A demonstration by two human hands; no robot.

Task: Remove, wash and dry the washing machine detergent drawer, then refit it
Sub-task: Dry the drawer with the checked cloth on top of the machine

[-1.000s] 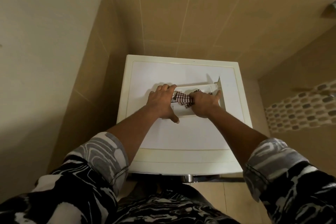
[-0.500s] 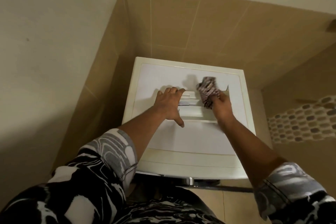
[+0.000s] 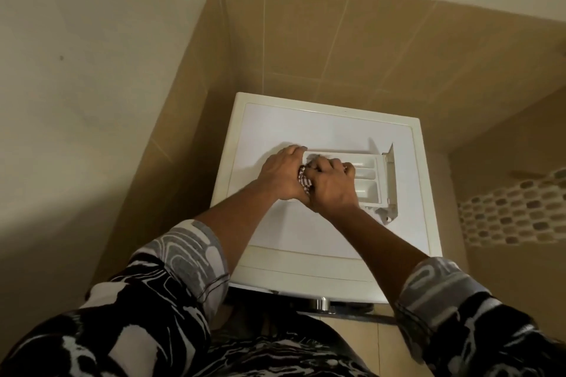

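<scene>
The white detergent drawer (image 3: 366, 176) lies on top of the white washing machine (image 3: 330, 128), its front panel at the right end and several compartments facing up. My left hand (image 3: 283, 174) grips the drawer's left end. My right hand (image 3: 332, 185) presses a checked cloth (image 3: 304, 182) into the drawer's left part; only a small piece of cloth shows between the two hands. The left compartments are hidden under my hands.
The machine stands in a corner between a cream wall on the left and tan tiled walls (image 3: 337, 49) behind. A mosaic tile band (image 3: 514, 217) runs along the right wall. Tan floor tiles show below the machine's front edge.
My right hand came down from the drawer's far right side, where it held the cloth raised, to the left part next to my left hand. The drawer's right compartments are now uncovered.
</scene>
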